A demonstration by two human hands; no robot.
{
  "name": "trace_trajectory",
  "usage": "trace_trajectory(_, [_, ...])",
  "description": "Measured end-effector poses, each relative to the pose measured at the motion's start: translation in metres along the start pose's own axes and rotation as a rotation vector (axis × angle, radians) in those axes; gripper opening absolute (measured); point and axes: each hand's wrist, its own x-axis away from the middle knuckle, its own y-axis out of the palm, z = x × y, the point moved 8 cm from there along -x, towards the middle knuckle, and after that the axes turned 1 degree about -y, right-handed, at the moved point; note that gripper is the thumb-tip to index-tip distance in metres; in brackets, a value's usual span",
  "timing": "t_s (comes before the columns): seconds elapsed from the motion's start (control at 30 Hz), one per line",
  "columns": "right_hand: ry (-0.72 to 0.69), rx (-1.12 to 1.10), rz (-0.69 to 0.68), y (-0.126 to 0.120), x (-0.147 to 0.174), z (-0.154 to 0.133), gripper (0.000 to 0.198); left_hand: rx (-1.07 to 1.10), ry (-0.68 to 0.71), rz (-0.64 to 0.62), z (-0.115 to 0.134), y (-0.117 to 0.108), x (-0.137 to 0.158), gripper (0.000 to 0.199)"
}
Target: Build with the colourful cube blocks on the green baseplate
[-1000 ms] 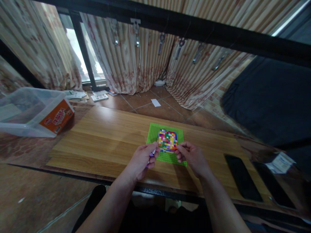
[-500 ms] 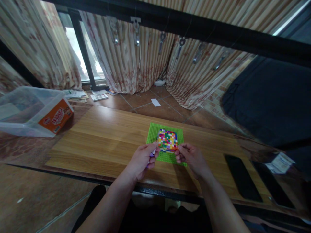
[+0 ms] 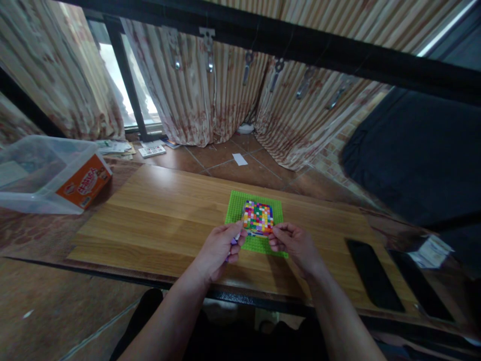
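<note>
A block of many-coloured toy bricks (image 3: 258, 216) stands on a green studded baseplate (image 3: 259, 245) on the wooden board. At its near left corner is my left hand (image 3: 221, 245), thumb against the block and fingers curled round something purple, seemingly bricks, mostly hidden by the palm. My right hand (image 3: 291, 243) touches the near right corner, its thumb and forefinger pinched there. Whether a small loose brick sits in that pinch is too small to make out.
A clear plastic bin (image 3: 48, 173) with an orange label stands at the left. Two dark flat phone-like slabs (image 3: 374, 273) lie at the right, beside a crumpled packet (image 3: 430, 251). A black bar (image 3: 263, 32) with hanging metal clips crosses overhead.
Both hands keep nearly the same place at the block's near corners. The whole view has shifted very slightly.
</note>
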Motion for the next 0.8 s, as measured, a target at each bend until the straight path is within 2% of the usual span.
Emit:
trace_trajectory(0.37, [0.049, -0.058, -0.011, 0.000, -0.004, 0.008, 0.044, 0.000, 0.003, 0.006, 0.000, -0.001, -0.001, 0.030])
trace_trajectory(0.8, [0.024, -0.044, 0.024, 0.004, -0.007, 0.015, 0.037, 0.042, 0.030, 0.048, 0.002, -0.003, -0.001, 0.031])
